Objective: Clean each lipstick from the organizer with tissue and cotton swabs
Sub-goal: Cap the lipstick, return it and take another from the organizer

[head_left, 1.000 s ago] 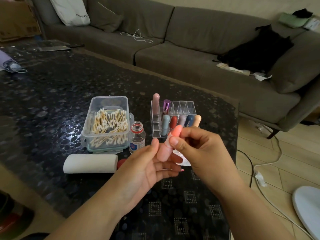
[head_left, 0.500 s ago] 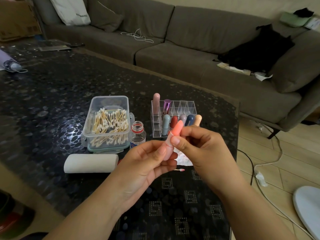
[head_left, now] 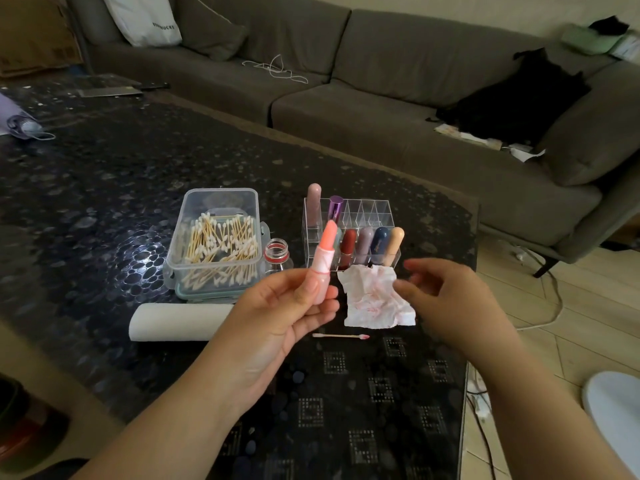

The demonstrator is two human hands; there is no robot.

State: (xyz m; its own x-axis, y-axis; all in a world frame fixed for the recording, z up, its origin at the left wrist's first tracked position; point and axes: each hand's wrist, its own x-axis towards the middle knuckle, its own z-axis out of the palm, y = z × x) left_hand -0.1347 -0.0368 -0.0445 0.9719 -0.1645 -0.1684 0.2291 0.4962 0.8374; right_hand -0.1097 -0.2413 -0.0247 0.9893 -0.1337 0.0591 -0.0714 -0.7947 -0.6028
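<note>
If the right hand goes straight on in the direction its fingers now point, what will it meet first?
Probably the crumpled tissue: the right hand points left toward it, fingertips at its edge. Beyond is the lipstick in the left hand. Depth is uncertain.

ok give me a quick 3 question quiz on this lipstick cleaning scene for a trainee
1. True or false: the left hand holds the open coral lipstick upright.
2. Which lies on the table between the two hands? A) a capped bottle B) a stained tissue C) a comb
3. Fill in: the used cotton swab lies just in front of the ____.

Key: 1 true. 2 B. 3 tissue. Note that the right hand is blurred and its grip holds nothing, and the organizer behind has five lipsticks in its front row and two in its back row.
</note>
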